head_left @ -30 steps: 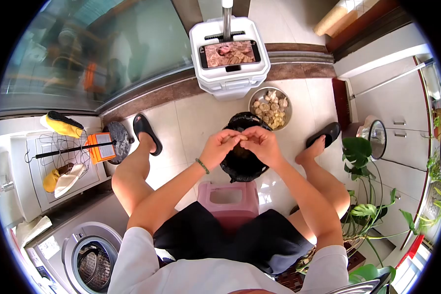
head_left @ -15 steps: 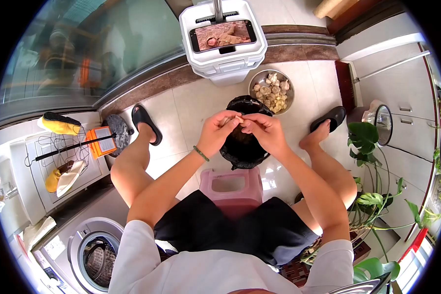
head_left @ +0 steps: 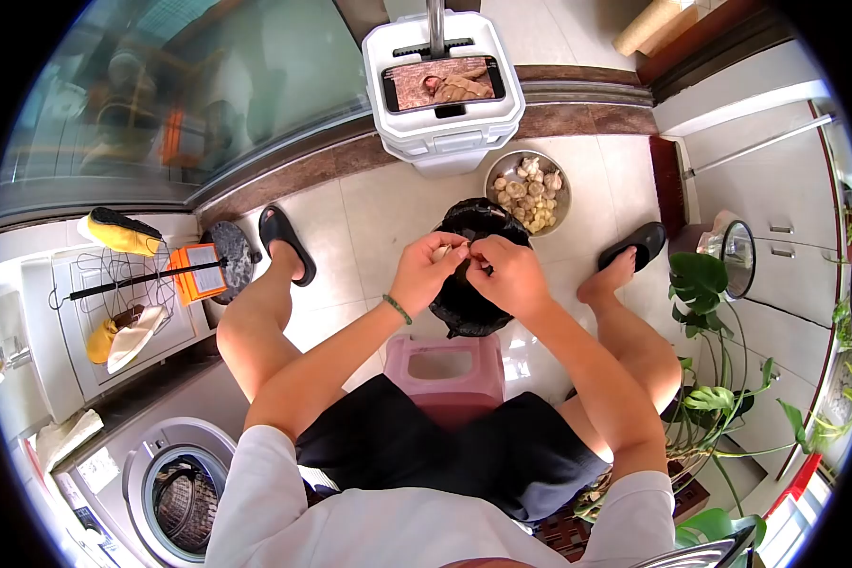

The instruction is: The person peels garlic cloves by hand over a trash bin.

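My left hand (head_left: 426,275) is closed in a pinch around a small pale garlic clove (head_left: 442,252), mostly covered by the fingers. My right hand (head_left: 511,276) meets it fingertip to fingertip, its thumb and forefinger pinched at the clove's end. Both hands are above a bin lined with a black plastic bag (head_left: 466,318), whose inside is dark and largely hidden by them. Just beyond, to the right, a round metal bowl (head_left: 567,201) on the floor holds garlic (head_left: 519,196), both whole bulbs and loose cloves.
A pink plastic stool (head_left: 445,379) stands between my legs. Ahead is a white mop bucket (head_left: 445,142) with a phone (head_left: 443,83) lying on top. A leafy plant (head_left: 715,393) and cabinets are to the right; a washing machine (head_left: 180,502) and a wire rack (head_left: 123,275) are left.
My fingertips have shifted on the clove, and the right hand has turned more knuckles-up. The whole view has moved slightly, so things sit a little lower.
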